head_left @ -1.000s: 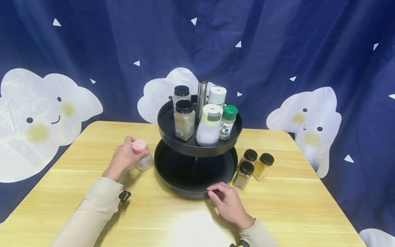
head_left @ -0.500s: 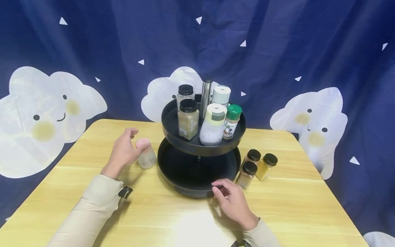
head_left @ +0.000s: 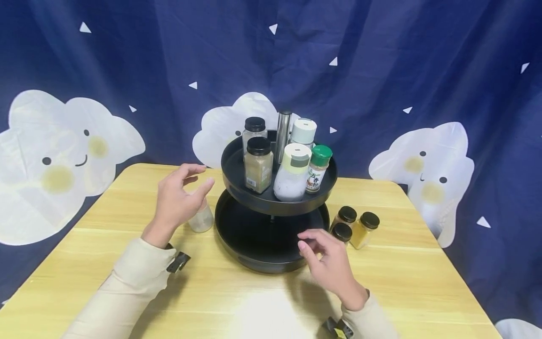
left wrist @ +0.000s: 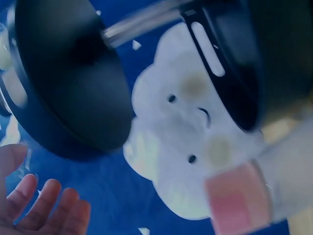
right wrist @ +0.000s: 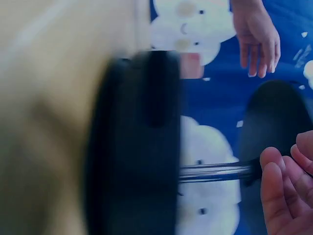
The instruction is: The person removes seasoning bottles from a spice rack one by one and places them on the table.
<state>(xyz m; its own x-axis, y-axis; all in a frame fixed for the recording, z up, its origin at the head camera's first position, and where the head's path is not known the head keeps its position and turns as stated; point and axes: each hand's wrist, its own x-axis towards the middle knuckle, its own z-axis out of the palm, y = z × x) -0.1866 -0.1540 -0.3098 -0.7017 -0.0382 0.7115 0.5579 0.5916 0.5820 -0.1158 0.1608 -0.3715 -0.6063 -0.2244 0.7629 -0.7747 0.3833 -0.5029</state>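
Note:
My left hand (head_left: 178,200) hovers with spread, relaxed fingers above a clear shaker bottle (head_left: 201,220) on the table. The bottle's pink lid (left wrist: 237,198) shows in the left wrist view; in the head view my hand covers most of it. Beside the bottle stands a black two-tier turntable rack (head_left: 271,205). Over the front right rim of its lower tray (head_left: 262,268), my right hand (head_left: 330,261) hangs with loosely bent fingers and holds nothing. On the upper tier are two black-capped jars (head_left: 259,167), a white-capped shaker (head_left: 292,174), a second white-capped bottle (head_left: 303,132) and a green-capped bottle (head_left: 319,167).
Several black-capped spice jars (head_left: 364,230) stand on the wooden table (head_left: 406,282) right of the rack, one partly behind my right hand. A metal post (head_left: 282,136) rises from the upper tier. A blue curtain (head_left: 360,94) with clouds hangs behind the table.
My left hand has let go of the pink-lidded bottle and risen above it. My right hand has lifted off the lower tray's rim and moved slightly right.

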